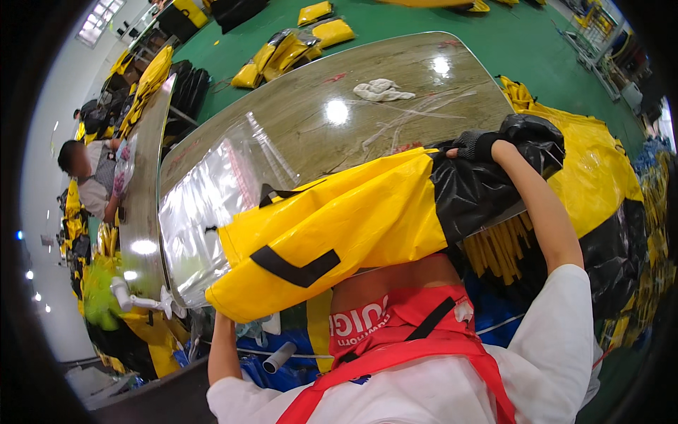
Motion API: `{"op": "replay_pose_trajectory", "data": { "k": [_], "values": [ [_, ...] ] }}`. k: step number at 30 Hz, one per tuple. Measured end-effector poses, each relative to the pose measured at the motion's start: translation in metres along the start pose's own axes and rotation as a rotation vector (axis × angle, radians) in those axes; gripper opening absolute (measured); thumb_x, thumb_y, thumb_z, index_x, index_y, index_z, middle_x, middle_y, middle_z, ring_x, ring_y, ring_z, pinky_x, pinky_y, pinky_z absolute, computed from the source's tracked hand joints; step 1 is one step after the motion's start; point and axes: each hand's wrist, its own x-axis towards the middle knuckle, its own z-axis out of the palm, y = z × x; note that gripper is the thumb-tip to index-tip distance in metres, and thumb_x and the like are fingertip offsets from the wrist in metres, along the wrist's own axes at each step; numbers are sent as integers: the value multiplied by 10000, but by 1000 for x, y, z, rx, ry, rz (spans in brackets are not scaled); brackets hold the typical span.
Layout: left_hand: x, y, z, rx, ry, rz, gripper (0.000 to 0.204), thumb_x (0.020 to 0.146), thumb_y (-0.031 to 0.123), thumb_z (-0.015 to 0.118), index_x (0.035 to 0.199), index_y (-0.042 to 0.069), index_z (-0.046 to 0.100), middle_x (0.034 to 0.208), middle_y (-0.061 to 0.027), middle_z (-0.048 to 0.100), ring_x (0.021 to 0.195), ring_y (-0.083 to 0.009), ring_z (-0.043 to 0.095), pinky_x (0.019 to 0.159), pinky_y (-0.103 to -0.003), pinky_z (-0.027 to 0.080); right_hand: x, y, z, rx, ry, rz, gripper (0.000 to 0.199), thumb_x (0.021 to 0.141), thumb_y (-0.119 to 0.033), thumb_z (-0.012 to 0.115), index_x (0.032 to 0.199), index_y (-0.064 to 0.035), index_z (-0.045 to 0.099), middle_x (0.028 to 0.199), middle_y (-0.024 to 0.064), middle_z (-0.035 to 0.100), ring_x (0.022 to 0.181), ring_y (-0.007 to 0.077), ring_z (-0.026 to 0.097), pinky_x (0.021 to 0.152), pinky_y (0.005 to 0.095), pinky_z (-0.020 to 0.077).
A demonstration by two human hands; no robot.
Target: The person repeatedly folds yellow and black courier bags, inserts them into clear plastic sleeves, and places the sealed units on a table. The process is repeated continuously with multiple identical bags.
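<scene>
A large yellow and black tarpaulin-like bag (353, 219) lies folded lengthwise across the near edge of the table, with a black strap on its yellow face. My right hand (474, 146), in a dark fingerless glove, grips the black section at the right end. Under the bag's left end, my left forearm (224, 350) rises from below; the hand itself is hidden behind the yellow material. Clear plastic bags (198, 208) lie flat on the table beside the bag's left end.
The wood-patterned table (282, 102) carries a crumpled white cloth (381, 90) and clear plastic strips (409, 120). Another yellow and black piece (590, 166) hangs at the right. Packed yellow bundles (279, 56) lie on the green floor. A co-worker (95, 177) is at the left table.
</scene>
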Motion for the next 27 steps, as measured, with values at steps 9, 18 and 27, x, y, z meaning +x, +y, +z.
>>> {"op": "replay_pose_trajectory", "data": {
  "k": [9, 18, 27],
  "values": [
    [-76, 78, 56, -636, 361, -629, 368, 933, 346, 450, 1052, 17, 565, 995, -171, 597, 893, -292, 567, 764, -424, 430, -2, -6, 23, -196, 314, 226, 560, 855, -569, 399, 1108, -122, 622, 1132, 159, 596, 1037, 351, 566, 925, 404, 412],
    [15, 26, 50, -27, -310, -423, 343, 946, 277, 382, 862, 25, 599, 824, -217, 621, 769, -393, 585, 675, -453, 464, -8, 19, 60, -265, 517, -115, 456, 878, -517, 396, 863, -156, 673, 844, 106, 662, 783, 315, 628, 709, 422, 483],
    [98, 180, 38, 68, -116, 333, 662, 791, 443, 538, 1356, 136, 378, 1462, -191, 218, 1296, -410, 268, 1065, -573, 37, -14, 13, 55, -573, 719, -35, 506, 879, -532, 367, 982, -125, 650, 1054, 126, 631, 1000, 305, 583, 949, 437, 369]
  ]
}}
